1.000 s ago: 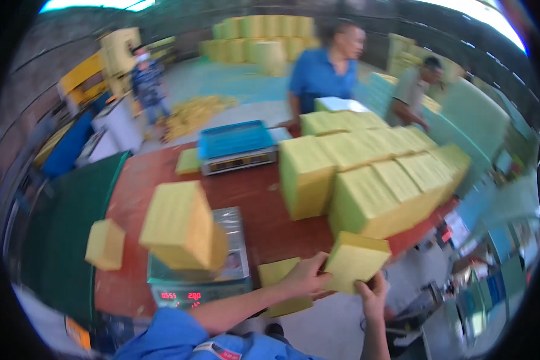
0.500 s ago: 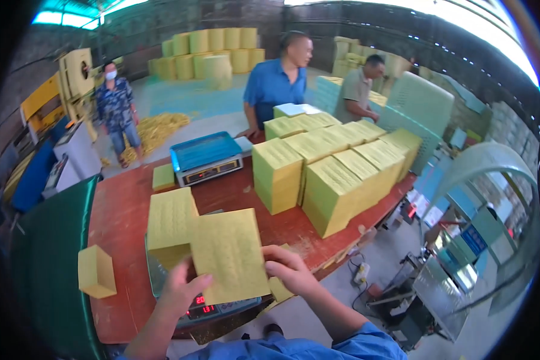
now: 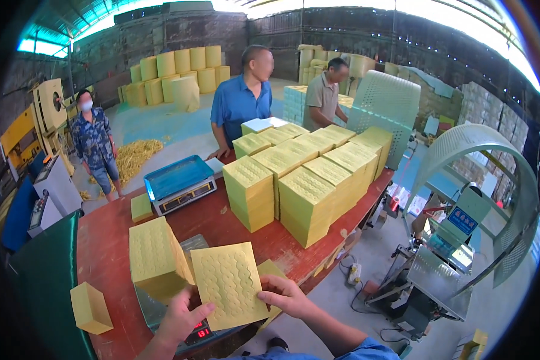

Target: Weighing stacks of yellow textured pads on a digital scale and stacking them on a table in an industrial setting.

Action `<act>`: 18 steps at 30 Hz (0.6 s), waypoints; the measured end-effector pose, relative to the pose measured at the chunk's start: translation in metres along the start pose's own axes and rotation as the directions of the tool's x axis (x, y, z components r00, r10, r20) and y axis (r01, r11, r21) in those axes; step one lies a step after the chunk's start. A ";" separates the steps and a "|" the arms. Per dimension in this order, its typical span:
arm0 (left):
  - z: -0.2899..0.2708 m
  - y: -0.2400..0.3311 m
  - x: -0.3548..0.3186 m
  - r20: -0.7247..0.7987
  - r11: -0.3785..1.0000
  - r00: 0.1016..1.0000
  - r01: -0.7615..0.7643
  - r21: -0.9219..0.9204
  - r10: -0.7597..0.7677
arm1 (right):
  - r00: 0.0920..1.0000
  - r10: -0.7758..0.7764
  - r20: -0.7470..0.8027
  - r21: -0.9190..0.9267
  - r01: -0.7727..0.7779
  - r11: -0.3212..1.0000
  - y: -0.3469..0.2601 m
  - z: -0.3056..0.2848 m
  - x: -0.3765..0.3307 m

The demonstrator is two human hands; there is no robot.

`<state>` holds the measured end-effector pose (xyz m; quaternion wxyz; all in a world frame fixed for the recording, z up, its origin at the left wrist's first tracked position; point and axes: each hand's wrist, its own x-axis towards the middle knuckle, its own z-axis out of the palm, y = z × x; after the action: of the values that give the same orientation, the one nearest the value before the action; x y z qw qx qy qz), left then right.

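Both hands hold a yellow embossed paper sheet point(image 3: 229, 285) in front of me, tilted so its rows of rounded, coin-like marks show; whether it is one sheet or a thin bundle I cannot tell. My left hand point(image 3: 183, 319) grips the lower left edge, thumb on the face. My right hand point(image 3: 287, 296) pinches the right edge. Just beyond my left hand, a tall stack of yellow paper point(image 3: 153, 255) stands on a digital scale point(image 3: 193, 243) with a red lit display, partly hidden by the sheet and my hands. More yellow paper point(image 3: 272, 272) shows behind the right hand.
Tall yellow paper stacks point(image 3: 303, 207) fill the right of the red table point(image 3: 111, 312). A blue-topped scale point(image 3: 181, 177) and small yellow blocks point(image 3: 91, 308) are at the left. Three people stand beyond, one in a blue shirt point(image 3: 241, 102) by the table. A metal machine point(image 3: 441, 276) stands right.
My view has swung, so the scene sits further left and the sheet lower. The sheet's marks, blurred before, are now sharp. Both hands still grip it.
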<state>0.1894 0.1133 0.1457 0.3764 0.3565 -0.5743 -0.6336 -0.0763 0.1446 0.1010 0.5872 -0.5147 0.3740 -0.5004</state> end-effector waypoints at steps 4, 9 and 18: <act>0.008 0.003 0.004 0.023 0.996 0.998 0.061 0.072 -0.063 | 0.999 0.016 -0.052 -0.039 -0.018 0.999 0.000 -0.011 -0.006; 0.016 0.016 0.003 -0.040 0.999 0.998 0.051 0.015 -0.050 | 1.000 0.019 -0.013 -0.065 -0.020 0.998 -0.011 -0.023 0.017; -0.054 0.099 0.020 -0.275 0.990 0.958 -0.047 0.132 0.083 | 0.999 -0.025 -0.025 0.026 0.026 0.999 -0.095 0.054 0.125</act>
<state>0.2349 0.0648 0.2392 0.4517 0.4460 -0.5648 -0.5273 -0.0170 0.0386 0.2140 0.5829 -0.5055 0.3679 -0.5190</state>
